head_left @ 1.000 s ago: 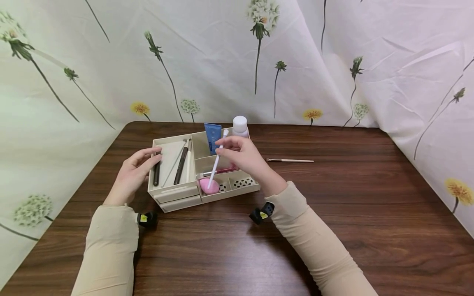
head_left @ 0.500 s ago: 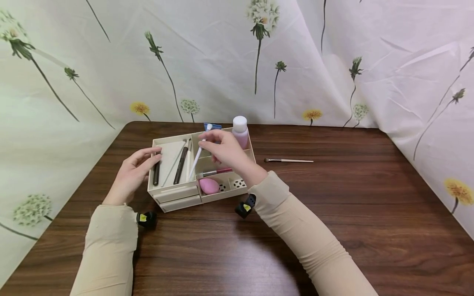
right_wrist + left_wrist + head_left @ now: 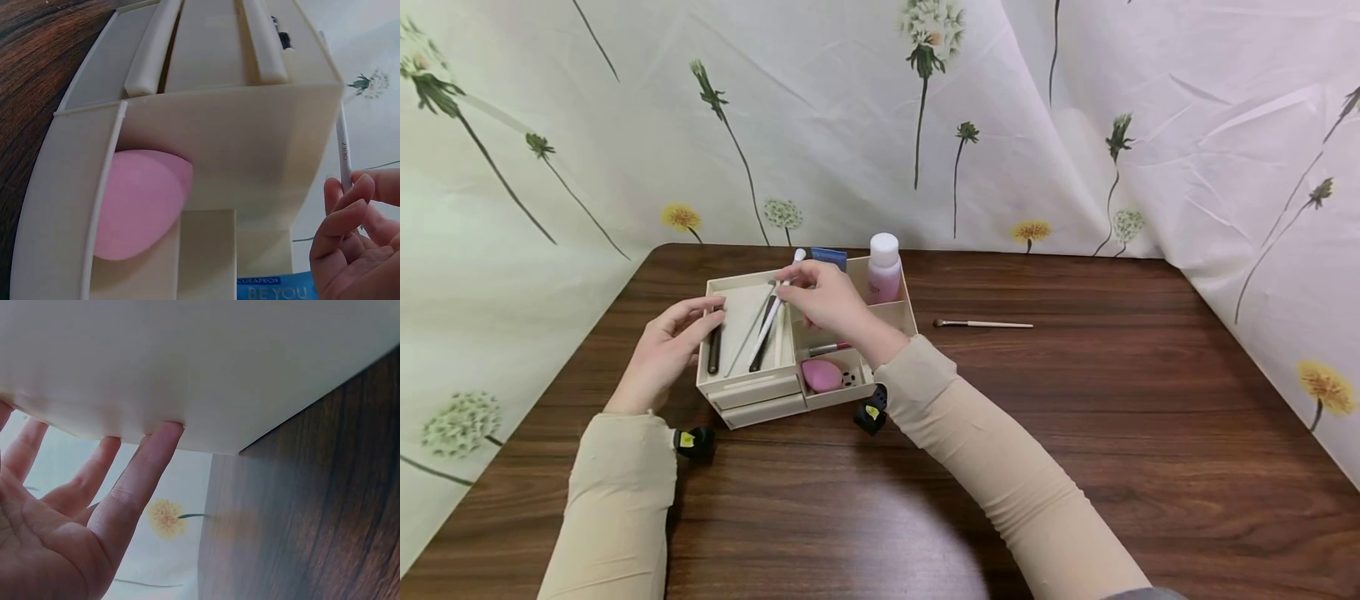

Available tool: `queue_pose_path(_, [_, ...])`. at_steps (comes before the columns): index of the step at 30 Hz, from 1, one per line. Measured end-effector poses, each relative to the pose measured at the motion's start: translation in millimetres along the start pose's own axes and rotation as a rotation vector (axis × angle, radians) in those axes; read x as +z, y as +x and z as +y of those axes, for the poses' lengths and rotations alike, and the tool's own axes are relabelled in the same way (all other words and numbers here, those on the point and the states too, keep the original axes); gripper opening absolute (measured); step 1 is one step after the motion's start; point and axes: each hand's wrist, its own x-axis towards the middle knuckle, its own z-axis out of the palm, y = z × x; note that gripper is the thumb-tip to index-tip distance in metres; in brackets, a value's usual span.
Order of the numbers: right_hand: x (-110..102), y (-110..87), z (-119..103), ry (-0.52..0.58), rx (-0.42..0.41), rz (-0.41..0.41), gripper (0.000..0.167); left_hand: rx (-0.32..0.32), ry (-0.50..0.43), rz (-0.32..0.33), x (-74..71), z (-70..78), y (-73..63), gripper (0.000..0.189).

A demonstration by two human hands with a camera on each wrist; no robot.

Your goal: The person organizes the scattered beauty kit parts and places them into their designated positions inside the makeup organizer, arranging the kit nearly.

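My right hand (image 3: 827,300) pinches a slim white makeup brush (image 3: 767,329) between thumb and fingers. The brush slants over the left tray of a cream cosmetics organizer (image 3: 760,392), pale tip up; whether its lower end touches the tray is unclear. In the right wrist view its handle (image 3: 344,150) shows above the fingers. My left hand (image 3: 662,358) rests against the organizer's left side, fingertips (image 3: 169,430) touching the wall. In that tray lie a black pen (image 3: 715,346), a thin grey stick (image 3: 747,333), a dark pencil (image 3: 757,357) and a whitish stick (image 3: 779,337).
A pink makeup sponge (image 3: 822,375) sits in the front compartment. Behind it lies a pink-handled brush (image 3: 823,349). A blue tube (image 3: 831,257) and a white-capped pink bottle (image 3: 884,275) stand at the back. Another brush (image 3: 992,324) lies on the table to the right.
My right hand has carried the white brush leftward, from above the sponge to over the left tray. The left hand has stayed at the organizer's side.
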Motion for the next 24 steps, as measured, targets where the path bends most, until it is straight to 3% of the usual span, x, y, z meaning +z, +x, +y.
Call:
queue_pose_path(10, [15.5,5.6,1.7,-0.102,0.016,-0.006,0.025,-0.001,0.012,-0.010,-1.7,0.7,-0.6,0.047])
queue_pose_path(17, [21.5,6.1,2.0,-0.231,-0.024,-0.010,0.022,0.003,0.015,-0.011,-1.0,1.3,-0.1,0.047])
queue_pose_path(24, [22.9,4.0,1.4,-0.294,-0.050,-0.030,0.022,0.011,0.012,-0.010,-0.8,1.4,-0.3,0.046])
